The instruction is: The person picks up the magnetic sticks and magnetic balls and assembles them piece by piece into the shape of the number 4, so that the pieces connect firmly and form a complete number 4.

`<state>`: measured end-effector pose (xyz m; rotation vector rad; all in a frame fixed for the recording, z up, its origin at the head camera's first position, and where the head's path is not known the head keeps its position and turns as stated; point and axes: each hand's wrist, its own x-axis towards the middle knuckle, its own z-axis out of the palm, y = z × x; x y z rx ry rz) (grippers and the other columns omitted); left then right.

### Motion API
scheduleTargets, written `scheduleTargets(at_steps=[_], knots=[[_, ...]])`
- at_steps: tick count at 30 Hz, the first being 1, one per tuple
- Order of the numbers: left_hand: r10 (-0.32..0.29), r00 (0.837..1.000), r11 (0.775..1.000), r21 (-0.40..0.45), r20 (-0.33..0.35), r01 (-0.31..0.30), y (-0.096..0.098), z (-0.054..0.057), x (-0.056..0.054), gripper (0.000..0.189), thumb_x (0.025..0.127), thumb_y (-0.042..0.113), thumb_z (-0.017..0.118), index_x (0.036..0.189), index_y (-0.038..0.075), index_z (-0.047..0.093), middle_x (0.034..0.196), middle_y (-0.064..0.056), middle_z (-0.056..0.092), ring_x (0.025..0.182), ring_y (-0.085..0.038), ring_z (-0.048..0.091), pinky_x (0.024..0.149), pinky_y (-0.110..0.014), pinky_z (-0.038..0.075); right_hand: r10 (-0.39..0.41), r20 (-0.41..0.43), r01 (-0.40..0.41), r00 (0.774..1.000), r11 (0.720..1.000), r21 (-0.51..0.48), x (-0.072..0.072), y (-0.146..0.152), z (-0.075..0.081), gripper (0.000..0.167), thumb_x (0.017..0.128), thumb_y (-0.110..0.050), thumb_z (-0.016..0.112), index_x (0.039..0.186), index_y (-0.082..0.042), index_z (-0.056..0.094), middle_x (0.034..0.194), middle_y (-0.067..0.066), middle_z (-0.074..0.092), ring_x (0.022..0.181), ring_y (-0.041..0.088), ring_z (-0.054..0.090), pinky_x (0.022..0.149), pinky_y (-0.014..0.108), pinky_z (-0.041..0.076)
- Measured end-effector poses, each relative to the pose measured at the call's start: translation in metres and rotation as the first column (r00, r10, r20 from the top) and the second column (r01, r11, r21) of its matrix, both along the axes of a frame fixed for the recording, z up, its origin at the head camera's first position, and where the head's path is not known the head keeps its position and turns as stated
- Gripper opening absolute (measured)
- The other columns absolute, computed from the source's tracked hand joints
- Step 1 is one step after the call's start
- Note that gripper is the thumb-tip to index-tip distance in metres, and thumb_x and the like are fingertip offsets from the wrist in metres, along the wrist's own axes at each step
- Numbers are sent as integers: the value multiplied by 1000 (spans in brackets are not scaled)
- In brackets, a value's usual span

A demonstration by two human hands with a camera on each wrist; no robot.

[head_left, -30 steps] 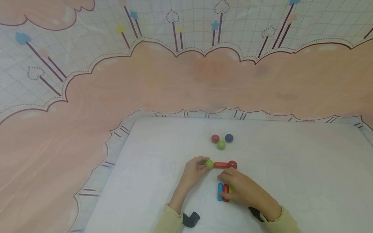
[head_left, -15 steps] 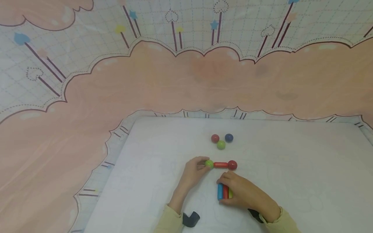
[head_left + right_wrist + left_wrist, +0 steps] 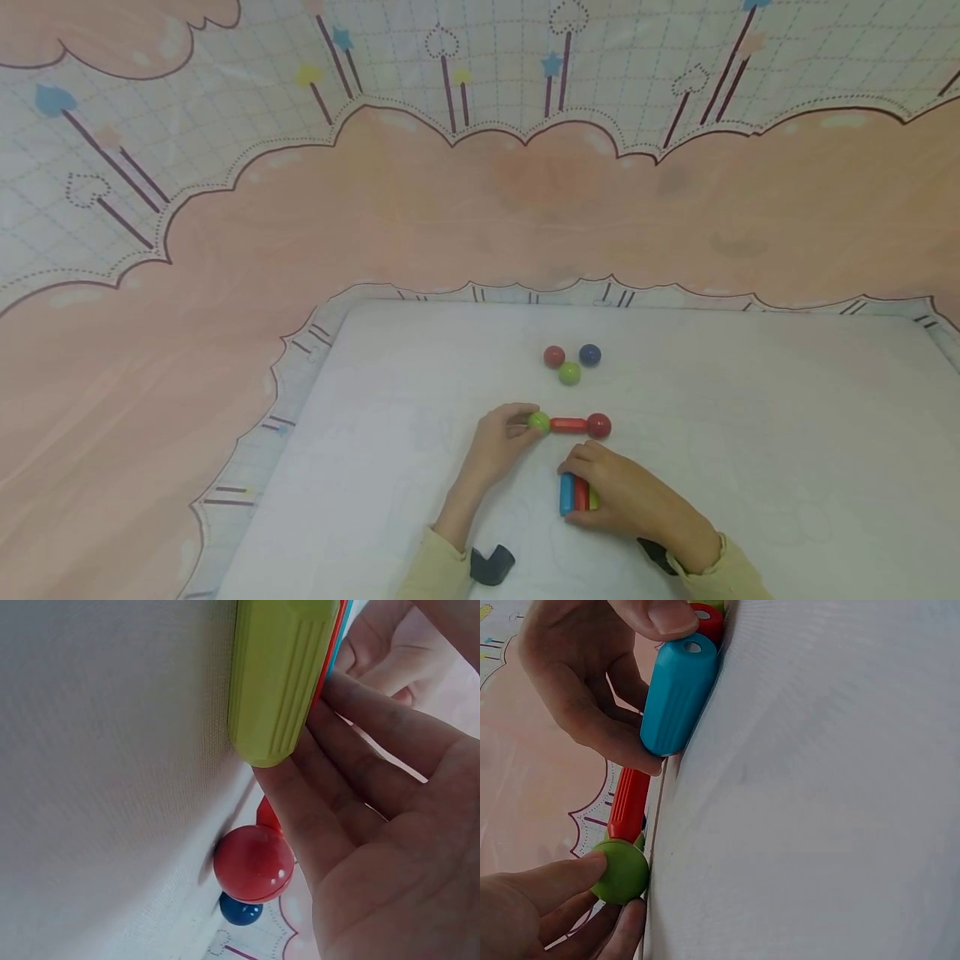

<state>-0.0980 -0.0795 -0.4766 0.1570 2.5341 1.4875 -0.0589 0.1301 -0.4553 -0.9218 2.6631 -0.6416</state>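
My left hand (image 3: 498, 442) pinches a green ball (image 3: 539, 423) between thumb and fingers. A red toy rod (image 3: 567, 425) runs rightward from that ball to a red ball (image 3: 598, 426); the three lie in a line on the white surface. Nearer to me, my right hand (image 3: 630, 492) holds a row of upright-lying toy rods, with the thumb at their near ends and fingers at the far ends. In it are a blue rod (image 3: 679, 694), a second red rod (image 3: 581, 493) and a green rod (image 3: 281, 682), side by side and touching. The palm partly hides the green one.
Beyond the joined pieces sit a loose red ball (image 3: 554, 357), a blue ball (image 3: 590, 355) and another green ball (image 3: 569, 373). A dark curved piece (image 3: 492, 566) shows by the left sleeve. The white tabletop (image 3: 375, 467) borders a patterned peach cloth (image 3: 480, 208).
My right hand has drawn slightly toward me, away from the red ball; its thumb moved from over the rods to their near ends. The left hand has stayed on the green ball.
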Motion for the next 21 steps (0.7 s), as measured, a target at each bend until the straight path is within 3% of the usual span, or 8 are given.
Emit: scheduleTargets(at_steps=[21], knots=[[1, 1000, 1000, 5, -5, -1, 0, -2, 0, 36, 93, 26, 69, 126, 12, 65, 123, -9, 68, 110, -25, 69, 93, -34, 56, 20, -74, -21, 997, 1000, -20, -9, 5, 7, 51, 79, -41, 82, 118, -9, 69, 116, 0, 63, 103, 12, 58, 94, 35, 55]])
